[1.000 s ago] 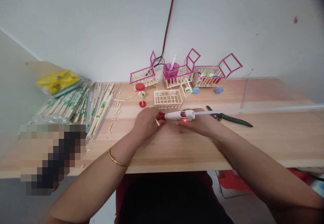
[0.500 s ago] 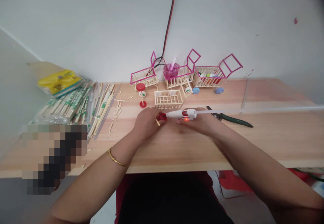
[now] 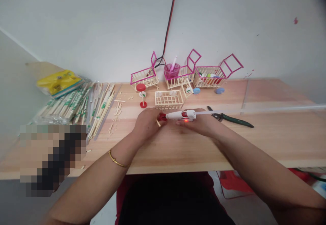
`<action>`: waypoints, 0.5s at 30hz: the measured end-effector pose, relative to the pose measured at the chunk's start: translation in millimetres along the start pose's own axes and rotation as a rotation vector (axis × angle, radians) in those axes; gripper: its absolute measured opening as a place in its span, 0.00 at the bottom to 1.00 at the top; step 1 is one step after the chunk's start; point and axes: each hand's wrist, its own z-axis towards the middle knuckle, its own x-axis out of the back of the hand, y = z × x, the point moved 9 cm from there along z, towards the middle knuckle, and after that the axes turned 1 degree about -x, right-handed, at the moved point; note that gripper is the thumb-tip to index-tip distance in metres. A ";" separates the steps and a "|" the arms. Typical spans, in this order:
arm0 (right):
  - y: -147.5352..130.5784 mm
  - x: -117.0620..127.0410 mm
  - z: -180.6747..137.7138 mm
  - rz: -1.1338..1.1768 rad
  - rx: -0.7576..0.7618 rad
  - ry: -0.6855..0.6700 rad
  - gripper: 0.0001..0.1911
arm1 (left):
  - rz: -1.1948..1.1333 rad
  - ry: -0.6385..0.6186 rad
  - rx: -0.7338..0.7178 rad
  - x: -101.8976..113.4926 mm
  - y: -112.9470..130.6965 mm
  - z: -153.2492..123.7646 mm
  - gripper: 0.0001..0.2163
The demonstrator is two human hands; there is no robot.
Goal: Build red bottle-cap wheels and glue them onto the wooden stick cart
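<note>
Near the table's middle, my left hand (image 3: pixel 148 125) is closed around a red bottle cap (image 3: pixel 162 117), and a short wooden stick (image 3: pixel 158 122) pokes out by the thumb. My right hand (image 3: pixel 197 124) grips a white hot glue gun (image 3: pixel 177 115) with a lit red light. Its nozzle points left and meets the cap; whether glue is flowing I cannot make out. A clear glue stick (image 3: pixel 254 109) runs out of the gun's back to the right. Just beyond the hands stands a plain stick-built cart (image 3: pixel 169 100). To its left is a stick with red caps (image 3: pixel 143 97) on both ends.
Three pink-rimmed stick carts (image 3: pixel 144 77) line the wall, one beside a pink cup (image 3: pixel 172 71). Green-handled pruning shears (image 3: pixel 236 120) lie right of my hand. Bagged chopsticks (image 3: pixel 67 106) and cut stick pieces (image 3: pixel 117 111) cover the left. Blue caps (image 3: pixel 220 91) sit at the back.
Almost nothing differs. The whole view has shifted very slightly left; both hands keep the same hold, with the glue gun's nozzle still at the red cap.
</note>
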 end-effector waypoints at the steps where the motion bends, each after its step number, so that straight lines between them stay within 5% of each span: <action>1: 0.0 -0.2 0.0 0.000 -0.003 0.000 0.15 | 0.002 0.001 -0.001 -0.1 -0.2 0.0 0.08; 15: -3.6 3.6 -1.7 -0.019 -0.004 -0.015 0.17 | 0.019 -0.017 0.003 -0.3 -1.6 -0.2 0.09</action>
